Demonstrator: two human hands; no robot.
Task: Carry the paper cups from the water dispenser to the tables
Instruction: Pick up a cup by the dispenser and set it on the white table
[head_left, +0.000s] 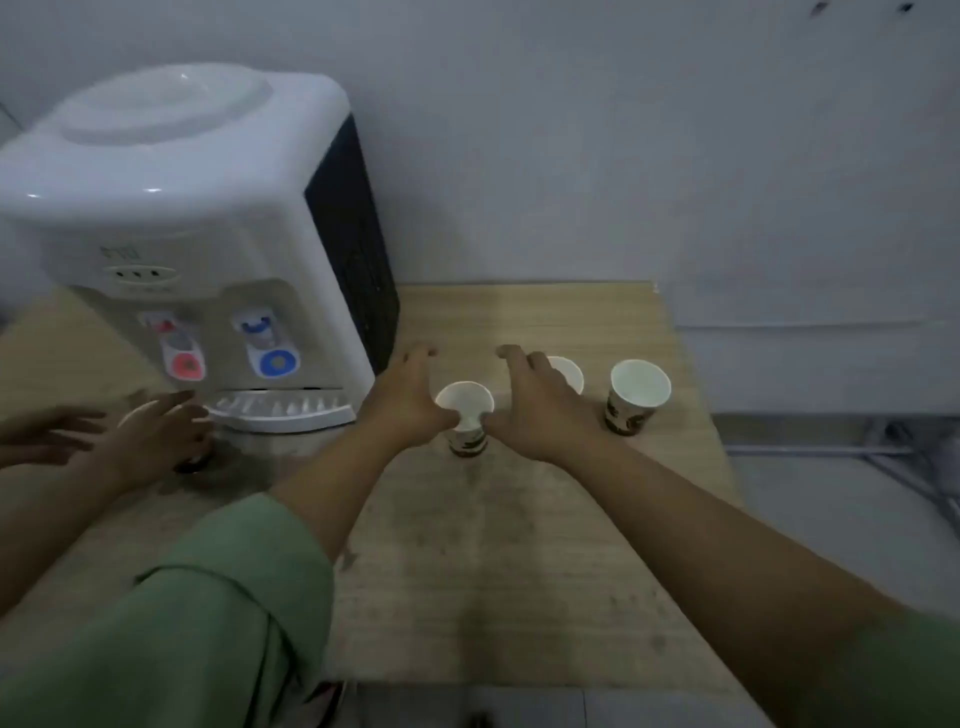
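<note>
Three white paper cups with dark printed bases stand on the wooden table (519, 545), to the right of the white water dispenser (197, 223). The nearest cup (464, 402) sits between my two hands. My left hand (402, 400) is at its left side and my right hand (537, 408) at its right, fingers spread, both thumbs touching the cup's wall. A second cup (569, 370) is partly hidden behind my right hand. The third cup (640, 392) stands free further right.
Another person's hand (156, 436) reaches in from the left onto a dark-based cup (193, 462) in front of the dispenser's drip tray (283, 410). A grey wall backs the table. The table's right edge drops to a grey floor with metal rails.
</note>
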